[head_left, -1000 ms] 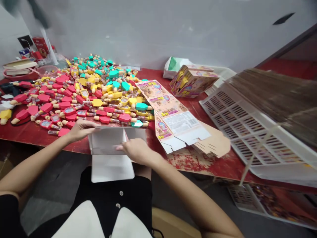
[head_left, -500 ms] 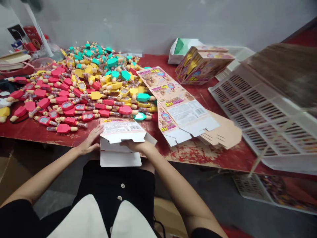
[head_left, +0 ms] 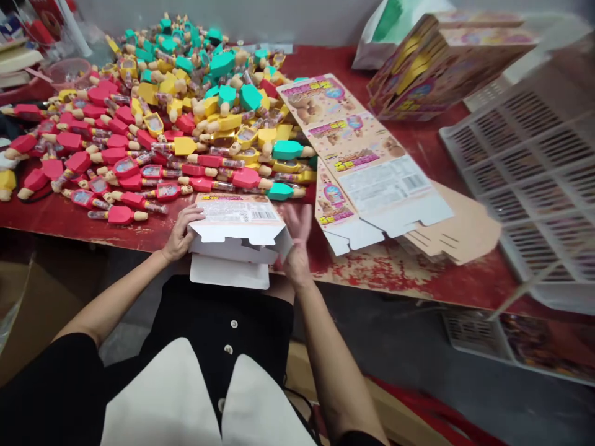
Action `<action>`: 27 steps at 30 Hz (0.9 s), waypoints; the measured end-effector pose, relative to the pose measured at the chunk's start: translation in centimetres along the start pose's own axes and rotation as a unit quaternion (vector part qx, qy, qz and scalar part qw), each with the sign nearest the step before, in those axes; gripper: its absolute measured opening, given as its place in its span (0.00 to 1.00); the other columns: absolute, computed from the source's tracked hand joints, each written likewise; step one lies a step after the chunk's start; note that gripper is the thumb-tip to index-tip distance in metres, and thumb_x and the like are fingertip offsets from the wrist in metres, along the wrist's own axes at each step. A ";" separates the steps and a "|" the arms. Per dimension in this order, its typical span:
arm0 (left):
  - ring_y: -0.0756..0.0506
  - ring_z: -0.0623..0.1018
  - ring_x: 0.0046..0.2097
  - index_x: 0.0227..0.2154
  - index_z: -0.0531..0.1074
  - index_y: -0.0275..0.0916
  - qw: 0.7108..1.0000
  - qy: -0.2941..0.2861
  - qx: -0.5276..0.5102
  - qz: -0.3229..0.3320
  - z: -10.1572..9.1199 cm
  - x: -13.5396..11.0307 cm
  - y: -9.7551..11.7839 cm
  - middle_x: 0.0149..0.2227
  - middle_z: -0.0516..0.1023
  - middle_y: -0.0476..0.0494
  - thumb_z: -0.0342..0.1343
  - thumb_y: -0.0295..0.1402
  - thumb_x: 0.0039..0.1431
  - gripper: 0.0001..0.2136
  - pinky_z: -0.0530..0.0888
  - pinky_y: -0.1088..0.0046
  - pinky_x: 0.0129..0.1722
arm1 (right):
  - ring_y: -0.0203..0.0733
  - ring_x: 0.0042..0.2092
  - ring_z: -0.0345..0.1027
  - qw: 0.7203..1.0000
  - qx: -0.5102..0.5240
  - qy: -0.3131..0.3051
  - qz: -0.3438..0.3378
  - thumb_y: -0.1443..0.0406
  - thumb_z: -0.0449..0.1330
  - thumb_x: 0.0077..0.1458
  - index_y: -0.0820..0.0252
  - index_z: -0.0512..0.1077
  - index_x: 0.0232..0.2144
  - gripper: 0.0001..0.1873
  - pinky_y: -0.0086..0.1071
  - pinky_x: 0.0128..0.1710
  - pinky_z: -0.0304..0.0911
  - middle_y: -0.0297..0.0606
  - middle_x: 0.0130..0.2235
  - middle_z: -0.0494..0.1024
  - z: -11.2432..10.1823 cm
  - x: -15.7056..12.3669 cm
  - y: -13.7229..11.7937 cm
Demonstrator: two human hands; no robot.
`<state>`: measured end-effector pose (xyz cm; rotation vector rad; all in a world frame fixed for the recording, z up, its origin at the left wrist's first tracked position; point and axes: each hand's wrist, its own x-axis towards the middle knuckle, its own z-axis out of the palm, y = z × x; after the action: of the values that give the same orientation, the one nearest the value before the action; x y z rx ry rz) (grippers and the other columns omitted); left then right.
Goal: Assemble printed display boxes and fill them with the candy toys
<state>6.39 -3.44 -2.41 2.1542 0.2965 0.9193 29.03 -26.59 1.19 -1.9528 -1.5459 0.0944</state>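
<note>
A partly folded cardboard box lies at the table's front edge, its open end and white flaps towards me. My left hand grips its left side, fingers over the top edge and thumb lower down. On the other side, my right hand is upright by the right side flap, fingers stretched and somewhat blurred. Whether its palm presses on that flap I cannot tell. Flat printed box blanks lie to the right, over a brown cardboard insert.
A heap of red, yellow and teal paddle-shaped toys with clear tubes covers the left of the red table. Filled display boxes stand at the back right, near a white bag. A white plastic crate leans at the right.
My right hand has come out of the box's open end and moved to its right side. My left hand has closed over the left edge. The view has shifted.
</note>
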 end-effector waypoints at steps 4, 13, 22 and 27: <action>0.38 0.71 0.63 0.50 0.71 0.39 0.998 0.037 -0.008 -0.041 0.0 0.8 0.2 0.56 0.74 0.31 0.42 0.59 0.68 0.29 0.64 0.48 0.68 | 0.47 0.73 0.49 0.989 0.146 0.006 -0.028 0.51 0.41 0.69 0.56 0.38 0.75 0.38 0.51 0.71 0.52 0.51 0.74 0.49 1.7 1.4 0.8; 0.41 0.73 0.64 0.45 0.75 0.41 0.995 0.089 -0.047 -0.006 1.5 0.5 0.5 0.53 0.78 0.37 0.47 0.49 0.71 0.18 0.62 0.48 0.71 | 0.51 0.74 0.47 0.993 0.082 0.050 -0.075 0.59 0.45 0.67 0.46 0.64 0.66 0.27 0.58 0.71 0.49 0.42 0.67 0.63 1.8 1.9 0.6; 0.37 0.68 0.68 0.51 0.73 0.41 0.995 0.036 -0.075 -0.062 0.5 0.5 0.9 0.58 0.75 0.36 0.46 0.56 0.68 0.25 0.59 0.49 0.72 | 0.52 0.71 0.55 0.962 0.258 -0.063 -0.063 0.48 0.63 0.60 0.53 0.65 0.65 0.35 0.51 0.71 0.52 0.48 0.68 0.63 -0.9 2.5 4.4; 0.36 0.63 0.71 0.55 0.69 0.43 0.997 -0.015 -0.074 -0.030 -0.4 0.2 0.5 0.61 0.72 0.36 0.48 0.52 0.68 0.22 0.56 0.49 0.73 | 0.54 0.71 0.54 0.970 0.211 -0.088 -0.087 0.44 0.64 0.57 0.53 0.69 0.60 0.35 0.55 0.72 0.48 0.47 0.65 0.66 -1.2 3.6 4.5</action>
<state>6.18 -3.47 -1.77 2.0109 0.2693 0.8483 34.47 -24.35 1.02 -1.5024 -1.6435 0.4917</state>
